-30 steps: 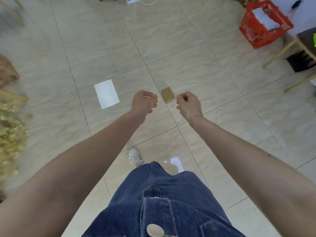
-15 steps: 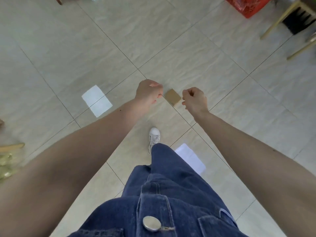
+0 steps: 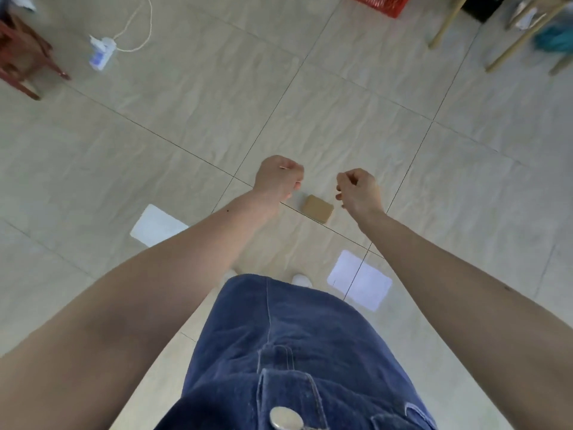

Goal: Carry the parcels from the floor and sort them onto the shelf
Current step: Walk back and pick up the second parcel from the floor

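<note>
While both arms reach forward over the tiled floor (image 3: pixel 341 119), the left hand (image 3: pixel 277 178) and the right hand (image 3: pixel 359 189) are curled into loose fists, each grip closed on nothing. Between and just below them a small brown parcel (image 3: pixel 317 208) lies flat on the floor, apart from both hands. White shoe tips (image 3: pixel 302 279) show beyond the denim.

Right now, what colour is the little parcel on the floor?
Brown, like cardboard; the parcel shows best in the head view.
</note>
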Demonstrator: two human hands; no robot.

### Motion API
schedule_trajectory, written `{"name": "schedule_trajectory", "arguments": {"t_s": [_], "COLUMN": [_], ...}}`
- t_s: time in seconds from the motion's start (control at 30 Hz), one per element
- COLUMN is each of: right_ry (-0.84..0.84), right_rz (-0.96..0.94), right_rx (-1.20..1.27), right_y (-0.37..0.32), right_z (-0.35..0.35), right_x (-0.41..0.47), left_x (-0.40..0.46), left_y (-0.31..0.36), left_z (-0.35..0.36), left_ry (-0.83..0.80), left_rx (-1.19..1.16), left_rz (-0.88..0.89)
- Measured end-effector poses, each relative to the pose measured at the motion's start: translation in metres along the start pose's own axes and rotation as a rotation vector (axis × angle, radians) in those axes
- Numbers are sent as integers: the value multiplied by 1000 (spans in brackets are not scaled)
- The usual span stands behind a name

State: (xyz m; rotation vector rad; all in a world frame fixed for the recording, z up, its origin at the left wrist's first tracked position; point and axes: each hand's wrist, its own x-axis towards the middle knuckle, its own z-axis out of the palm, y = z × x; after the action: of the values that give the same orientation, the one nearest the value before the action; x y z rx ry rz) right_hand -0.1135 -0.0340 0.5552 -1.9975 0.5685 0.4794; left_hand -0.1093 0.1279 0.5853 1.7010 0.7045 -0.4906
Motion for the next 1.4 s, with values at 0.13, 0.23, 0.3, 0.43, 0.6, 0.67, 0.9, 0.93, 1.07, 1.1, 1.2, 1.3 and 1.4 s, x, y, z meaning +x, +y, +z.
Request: {"name": "schedule_trajectory", "arguments": {"t_s": [0.13, 0.23, 0.3, 0.43, 0.6, 0.67, 0.9, 0.93, 1.07, 1.1, 1.2, 1.3, 1.4], "right_ry": [95, 202, 287, 422, 580, 631, 823, 848, 934, 956, 1017, 1086, 1144], "right_rz": [76, 133, 180, 272, 383, 421, 533, 553, 641, 667, 743, 805, 866], "right_rx": [80, 146, 180, 283, 458, 530, 658, 685, 779, 803, 899, 973, 1026], "right_y": [-24, -39, -49, -59, -57, -55, -50, -48, -40, -37, -27, -11, 8], "right_z": [28, 45, 54, 69, 72, 70, 44, 42, 43, 44, 52, 66, 85], "right_x": [15, 25, 29, 34, 43, 50, 78, 81, 95, 99, 113, 128, 145], "left_x": [50, 81, 99, 135, 164, 168, 180, 183, 195, 199, 215, 238, 267], "left_y": [24, 39, 48, 68, 96, 107, 134, 135, 136, 136, 131, 121, 102], "left_z": [-27, -44, -52, -50, -12, 9, 83, 90, 118, 125, 144, 161, 177], "left_ry": [-106, -216, -297, -424, -603, -667, -859, -880, -961, -983, -1042, -1087, -1107], "left_rx": [103, 220, 297, 440, 600, 658, 839, 871, 979, 1005, 1088, 1163, 1220], "left_rz": [21, 50, 66, 111, 185, 207, 267, 271, 283, 289, 301, 337, 415]}}
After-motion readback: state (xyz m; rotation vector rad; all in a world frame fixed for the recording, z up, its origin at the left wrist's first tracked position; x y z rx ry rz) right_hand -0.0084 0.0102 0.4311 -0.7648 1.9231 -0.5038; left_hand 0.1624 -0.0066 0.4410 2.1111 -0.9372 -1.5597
